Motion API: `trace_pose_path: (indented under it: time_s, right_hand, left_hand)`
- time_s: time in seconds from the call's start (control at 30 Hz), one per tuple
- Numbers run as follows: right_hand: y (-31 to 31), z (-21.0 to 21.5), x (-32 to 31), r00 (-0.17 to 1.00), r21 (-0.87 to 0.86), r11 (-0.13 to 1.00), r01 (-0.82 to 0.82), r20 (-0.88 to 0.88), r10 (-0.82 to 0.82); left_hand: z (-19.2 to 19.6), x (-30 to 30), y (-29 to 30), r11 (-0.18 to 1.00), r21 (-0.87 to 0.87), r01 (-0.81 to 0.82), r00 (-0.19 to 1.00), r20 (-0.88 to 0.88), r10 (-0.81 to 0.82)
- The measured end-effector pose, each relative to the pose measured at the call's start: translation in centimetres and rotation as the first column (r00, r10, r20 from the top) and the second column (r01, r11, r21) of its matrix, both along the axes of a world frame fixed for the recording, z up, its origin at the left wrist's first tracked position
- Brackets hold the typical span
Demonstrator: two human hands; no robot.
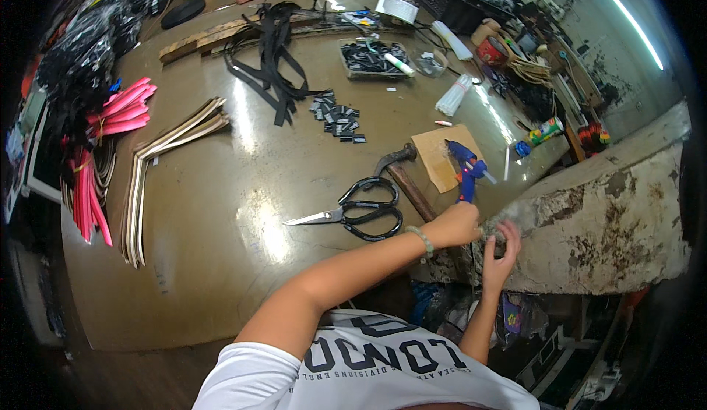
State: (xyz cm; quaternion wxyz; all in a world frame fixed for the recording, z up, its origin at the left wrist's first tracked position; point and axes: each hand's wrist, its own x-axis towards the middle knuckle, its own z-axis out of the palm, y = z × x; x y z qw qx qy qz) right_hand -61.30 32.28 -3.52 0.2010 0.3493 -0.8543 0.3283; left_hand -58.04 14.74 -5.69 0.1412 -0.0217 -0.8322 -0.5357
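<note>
Low right of centre, I see both hands meeting on a small grey wad (492, 231) at the bench (221, 277) edge. My left hand (458, 224) curls over it, fingers closed; my right hand (502, 252) pinches it from below, wrist bent upward. As I judge it, the wad could slip off the edge if either pinch loosens. Just above lie a hammer (403, 178), black scissors (361, 211) and a blue glue gun (464, 165), whose nozzle may burn a wandering wrist.
</note>
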Motion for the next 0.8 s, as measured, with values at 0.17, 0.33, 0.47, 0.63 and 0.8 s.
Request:
trace_pose_path:
  time_s: [0.17,0.33,0.47,0.63,0.8]
  right_hand:
    - [-0.9,0.1,2.9,0.979,-0.027,0.992,0.127,0.164,-0.121]
    - [-0.2,-0.6,1.7,0.879,-0.191,0.968,0.162,0.475,-0.054]
    - [1.8,0.0,-0.1,0.893,-0.006,0.987,0.159,0.426,-0.141]
    - [2.6,0.1,-1.9,0.967,0.291,0.936,0.197,0.099,-0.234]
    - [0.8,-0.2,-4.3,0.946,0.488,0.853,0.185,0.145,-0.289]
  left_hand:
    - [0.2,-0.9,-0.7,0.865,0.46,0.201,0.939,0.161,-0.304]
    - [0.1,-0.8,-0.3,0.895,0.385,0.224,0.95,0.121,-0.289]
    - [0.1,0.4,-0.9,0.991,-0.099,0.09,0.996,0.028,-0.088]
    - [0.9,1.6,-1.5,0.888,-0.445,-0.117,0.993,-0.021,0.12]
    - [1.9,2.5,-3.1,0.911,-0.408,-0.052,0.992,0.087,0.095]
